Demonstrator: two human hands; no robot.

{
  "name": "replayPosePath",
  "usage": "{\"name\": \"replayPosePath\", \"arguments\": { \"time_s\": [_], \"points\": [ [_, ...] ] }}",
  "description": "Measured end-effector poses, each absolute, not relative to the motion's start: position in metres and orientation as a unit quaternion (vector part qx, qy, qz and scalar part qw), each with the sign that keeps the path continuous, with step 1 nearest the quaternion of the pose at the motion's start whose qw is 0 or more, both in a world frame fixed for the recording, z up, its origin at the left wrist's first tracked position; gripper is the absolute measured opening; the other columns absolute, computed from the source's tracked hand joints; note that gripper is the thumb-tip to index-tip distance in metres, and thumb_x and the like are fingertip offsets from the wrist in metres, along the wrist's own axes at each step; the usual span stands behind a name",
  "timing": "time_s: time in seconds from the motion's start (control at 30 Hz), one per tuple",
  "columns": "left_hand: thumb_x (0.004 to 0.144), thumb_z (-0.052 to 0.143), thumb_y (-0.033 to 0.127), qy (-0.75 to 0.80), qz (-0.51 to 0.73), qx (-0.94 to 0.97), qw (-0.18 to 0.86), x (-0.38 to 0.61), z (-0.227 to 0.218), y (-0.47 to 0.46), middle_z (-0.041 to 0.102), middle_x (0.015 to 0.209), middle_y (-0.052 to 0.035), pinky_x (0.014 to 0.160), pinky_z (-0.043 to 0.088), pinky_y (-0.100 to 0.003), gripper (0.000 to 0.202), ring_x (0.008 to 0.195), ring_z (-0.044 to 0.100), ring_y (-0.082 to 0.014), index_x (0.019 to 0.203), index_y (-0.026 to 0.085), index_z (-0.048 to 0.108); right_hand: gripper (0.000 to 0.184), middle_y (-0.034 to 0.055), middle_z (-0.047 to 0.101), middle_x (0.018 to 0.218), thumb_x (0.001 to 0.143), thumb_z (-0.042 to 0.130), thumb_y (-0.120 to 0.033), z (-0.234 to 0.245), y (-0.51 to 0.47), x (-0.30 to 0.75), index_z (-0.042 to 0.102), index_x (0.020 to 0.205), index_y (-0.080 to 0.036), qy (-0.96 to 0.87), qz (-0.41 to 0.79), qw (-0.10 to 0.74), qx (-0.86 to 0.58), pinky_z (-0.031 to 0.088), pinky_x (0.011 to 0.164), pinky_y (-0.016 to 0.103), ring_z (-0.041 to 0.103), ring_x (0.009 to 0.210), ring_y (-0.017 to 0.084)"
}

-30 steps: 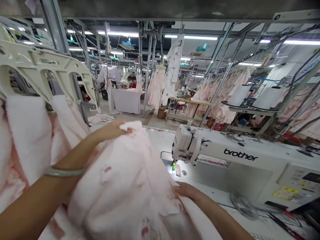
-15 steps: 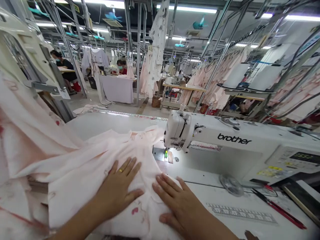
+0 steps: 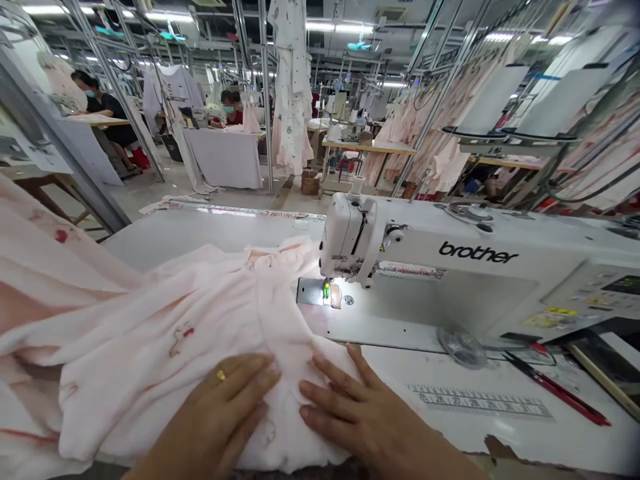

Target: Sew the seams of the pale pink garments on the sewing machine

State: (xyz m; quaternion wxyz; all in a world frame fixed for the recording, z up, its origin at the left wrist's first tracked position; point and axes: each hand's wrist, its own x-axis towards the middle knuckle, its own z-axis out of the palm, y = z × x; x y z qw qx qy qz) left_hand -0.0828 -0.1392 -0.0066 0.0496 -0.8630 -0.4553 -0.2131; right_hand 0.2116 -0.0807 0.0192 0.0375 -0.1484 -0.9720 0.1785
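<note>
A pale pink garment (image 3: pixel 220 300) with small red-and-brown prints lies in folds over the sewing table's left side. On its near part is my left hand (image 3: pixel 225 400), a gold ring on one finger; its fingers are drawn together and bent, with the thumb close in, gripping the cloth. My right hand (image 3: pixel 350 407) rests just to the right with fingers spread and flat on the garment's near right edge. Beyond the hands stands a white sewing machine (image 3: pixel 430 260); its lit needle area (image 3: pixel 327 292) is beside the garment's edge, apart from both hands.
On the tabletop at right are a clear ruler (image 3: pixel 485 402), red-handled scissors (image 3: pixel 560 390) and a clear round dish (image 3: pixel 463 348). Large thread cones (image 3: pixel 493 100) stand behind the machine. A metal post (image 3: pixel 75 147) rises at left. Co-workers (image 3: pixel 233 110) sit at farther tables.
Both hands have moved toward the near edge of the table. The left fingers, spread flat before, have drawn together on the cloth. The camera view has shifted slightly.
</note>
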Motion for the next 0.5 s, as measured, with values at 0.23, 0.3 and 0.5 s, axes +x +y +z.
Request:
{"name": "replayPosePath", "arguments": {
  "time_s": [0.23,0.3,0.5],
  "points": [
    [0.085,0.045,0.008,-0.427,-0.179,-0.883,0.077,-0.097,-0.027,-0.135,0.049,0.146,0.0,0.116,0.03,-0.029,0.053,0.134,0.047,-0.0156,0.134,0.026,0.055,0.042,0.0004,0.041,0.15,0.1,0.045,-0.012,0.029,-0.071,0.221,0.052,0.137,-0.03,-0.965,0.206,0.034,-0.158,-0.004,0.121,0.047,0.012,0.147,0.018],
    [0.085,0.044,0.007,-0.421,-0.166,-0.888,0.079,-0.102,-0.026,-0.134,0.048,0.147,0.0014,0.119,0.023,-0.029,0.056,0.135,0.044,-0.0138,0.136,0.028,0.053,0.04,0.001,0.046,0.147,0.098,0.048,-0.01,0.031,-0.068,0.225,0.056,0.132,-0.029,-0.966,0.2,0.044,-0.158,0.0,0.122,0.046,0.018,0.146,0.018],
    [0.084,0.042,0.003,-0.417,-0.161,-0.891,0.083,-0.099,-0.018,-0.135,0.046,0.149,-0.0018,0.121,0.017,-0.036,0.059,0.137,0.042,-0.0164,0.136,0.027,0.054,0.015,-0.0014,0.061,0.132,0.095,0.054,-0.016,0.019,-0.082,0.218,0.066,0.103,-0.023,-0.965,0.084,0.147,-0.199,0.003,0.122,0.047,0.037,0.139,0.021]
  ]
}}
